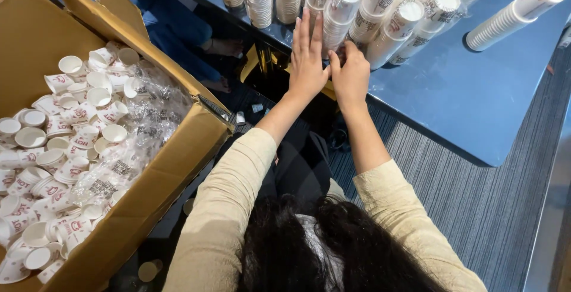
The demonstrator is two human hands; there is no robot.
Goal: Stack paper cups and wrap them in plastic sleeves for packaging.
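Head view: both arms reach forward over the blue table's (476, 96) edge. The left hand (307, 60), fingers flat and extended, presses against a stack of paper cups (339, 15); the right hand (351, 78), loosely curled, pinches its base. Steady, even side pressure likely keeps the stack upright. Cardboard box (35, 36) of loose cups sits at left.

Hands: two, left hand (307, 60) and right hand (351, 77)
Cardboard box (160, 167): one
Blue table (476, 101): one
Lying cup stack (514, 15): one

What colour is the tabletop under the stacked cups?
Glossy blue tabletop, seen in the head view.
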